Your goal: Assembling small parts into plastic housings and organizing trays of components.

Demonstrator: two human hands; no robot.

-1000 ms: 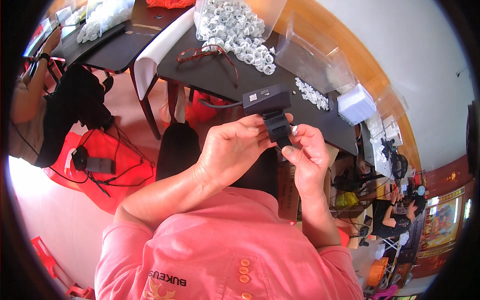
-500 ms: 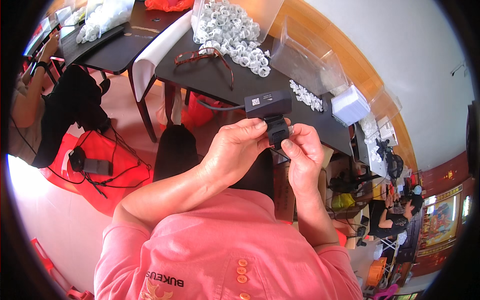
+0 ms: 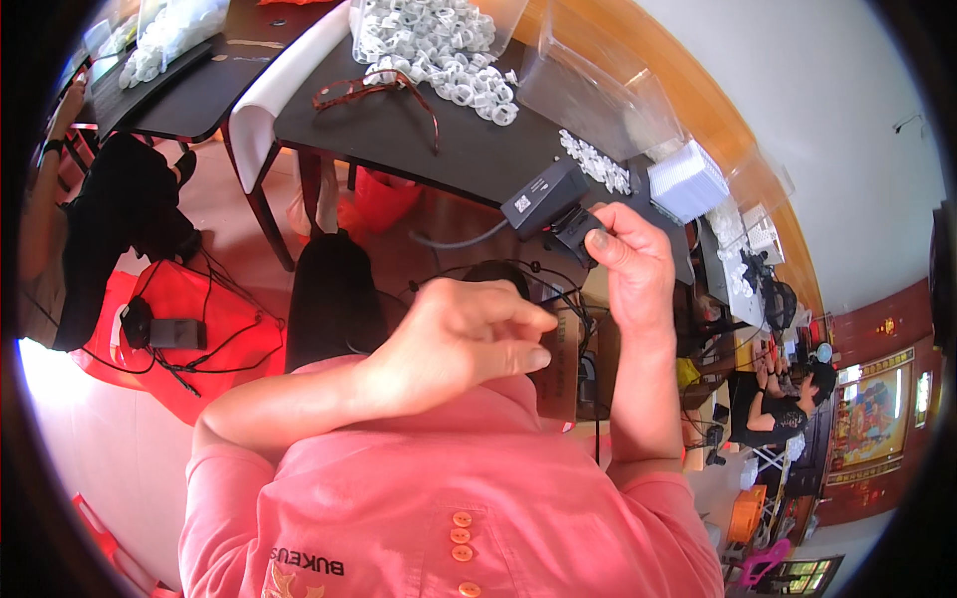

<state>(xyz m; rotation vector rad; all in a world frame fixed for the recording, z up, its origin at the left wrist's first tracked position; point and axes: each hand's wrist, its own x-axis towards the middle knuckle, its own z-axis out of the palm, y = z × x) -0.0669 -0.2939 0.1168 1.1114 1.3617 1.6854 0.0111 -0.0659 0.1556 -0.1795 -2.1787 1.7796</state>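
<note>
Your right hand (image 3: 636,261) steadies the device (image 3: 544,197), pinching apparently its clip (image 3: 574,235). Your left hand (image 3: 461,344) is empty, fingers parted; mind the cord (image 3: 459,244) next.

Let go of black device (image 3: 544,197) with left hand (image 3: 449,341); was held in both hands. Pulled left hand back and down toward pink shirt (image 3: 399,498), thumb and fingertips apart. Now gripping clip (image 3: 575,235) under device with right hand (image 3: 638,261) alone. Shifted device right and farther from body; tilted, right end up, was level. Exposed more dark cables (image 3: 535,267) beyond left hand. Swung view slightly, sliding glasses (image 3: 371,88) left and up.
</note>
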